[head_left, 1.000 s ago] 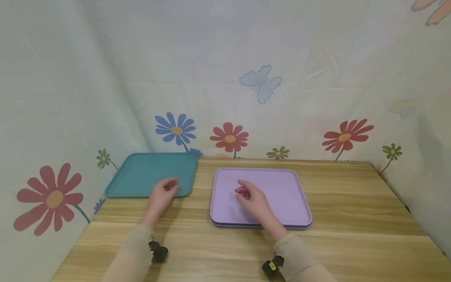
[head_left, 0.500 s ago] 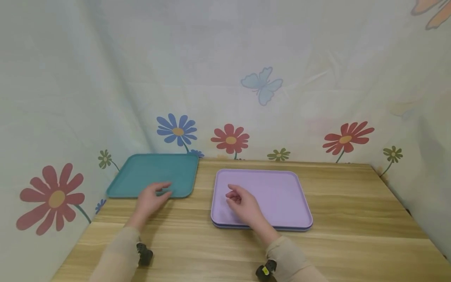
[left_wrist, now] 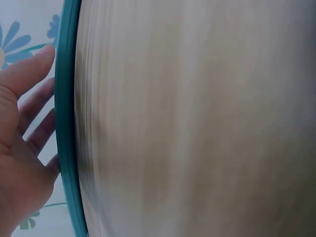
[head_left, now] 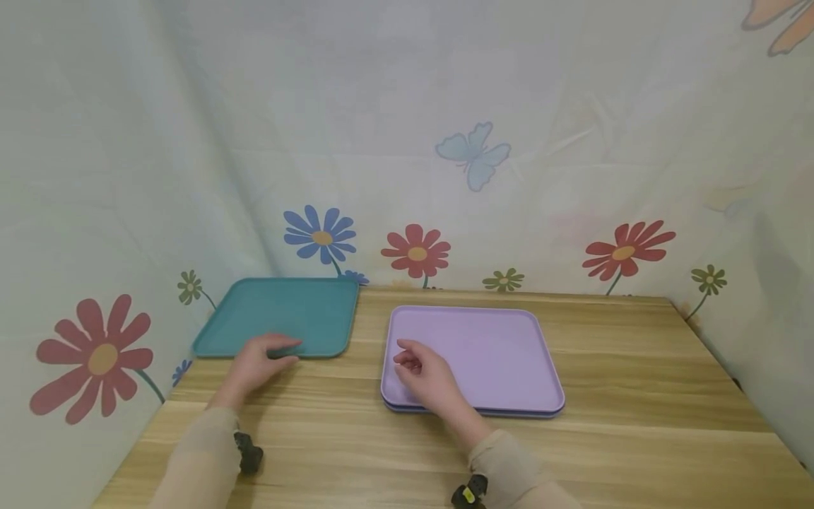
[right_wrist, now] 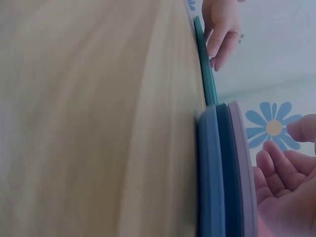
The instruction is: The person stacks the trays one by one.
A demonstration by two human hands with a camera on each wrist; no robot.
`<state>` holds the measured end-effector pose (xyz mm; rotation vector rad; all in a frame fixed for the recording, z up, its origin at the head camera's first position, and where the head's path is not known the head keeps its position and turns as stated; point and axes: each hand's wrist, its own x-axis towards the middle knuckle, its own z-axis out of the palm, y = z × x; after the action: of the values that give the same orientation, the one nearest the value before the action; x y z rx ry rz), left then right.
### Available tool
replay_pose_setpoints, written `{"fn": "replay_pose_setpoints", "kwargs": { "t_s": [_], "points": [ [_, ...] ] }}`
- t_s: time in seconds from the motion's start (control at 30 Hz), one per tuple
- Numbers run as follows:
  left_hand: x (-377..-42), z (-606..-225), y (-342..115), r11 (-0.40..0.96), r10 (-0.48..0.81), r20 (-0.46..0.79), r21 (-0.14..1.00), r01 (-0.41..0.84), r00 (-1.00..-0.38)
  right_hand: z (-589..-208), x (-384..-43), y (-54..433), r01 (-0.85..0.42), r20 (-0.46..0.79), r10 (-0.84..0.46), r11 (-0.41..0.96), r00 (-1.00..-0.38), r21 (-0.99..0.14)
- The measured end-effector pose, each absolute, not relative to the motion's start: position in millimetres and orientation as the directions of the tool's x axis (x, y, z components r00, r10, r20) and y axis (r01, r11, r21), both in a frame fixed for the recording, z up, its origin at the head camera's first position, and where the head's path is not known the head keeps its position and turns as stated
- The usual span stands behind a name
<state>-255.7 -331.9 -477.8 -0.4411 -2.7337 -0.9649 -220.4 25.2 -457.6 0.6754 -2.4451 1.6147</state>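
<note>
At the back left of the table lies a teal tray point(head_left: 299, 307). My left hand point(head_left: 257, 362) hovers at its front edge, fingers relaxed and thumb apart, holding nothing. The left wrist view has these fingers just above the teal rim point(left_wrist: 66, 118). To the right, a light purple tray point(head_left: 483, 346) tops a stack. Below it, the right wrist view shows a dark blue tray point(right_wrist: 230, 163) and a lighter blue tray point(right_wrist: 212, 168). Over the purple tray's front left part is my right hand point(head_left: 429, 376), its fingers loosely curled around nothing.
The trays rest on a wood-grain table point(head_left: 636, 375). Behind it and along both sides hangs a pale curtain point(head_left: 356, 106) printed with flowers and a butterfly. A strip of tabletop separates the teal tray from the stack. Each wrist wears a small black camera point(head_left: 248, 452).
Both hands have drifted left and slightly nearer to me, the left along the teal tray's front edge, the right across the purple tray. The left thumb and fingers have spread wider. The trays stay put.
</note>
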Motion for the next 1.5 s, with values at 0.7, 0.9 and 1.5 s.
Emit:
{"fn": "replay_pose_setpoints", "kwargs": {
  "t_s": [0.7,0.9,1.5],
  "points": [
    [-250,-479,-345,0.755,0.145,0.196,0.612,0.236,-0.970,-456,-216,-9,-0.472,0.369,-0.346,0.288,-0.862,-0.833],
    [-242,-477,-341,0.744,0.157,0.181,0.625,0.237,-0.971,-457,-215,-19,-0.464,0.365,-0.349,0.265,-0.863,-0.845],
    [-220,-472,-336,0.709,0.185,0.113,0.673,0.212,-0.976,-461,-212,-49,-0.444,0.302,-0.368,0.404,-0.879,-0.799]
  ]
}}
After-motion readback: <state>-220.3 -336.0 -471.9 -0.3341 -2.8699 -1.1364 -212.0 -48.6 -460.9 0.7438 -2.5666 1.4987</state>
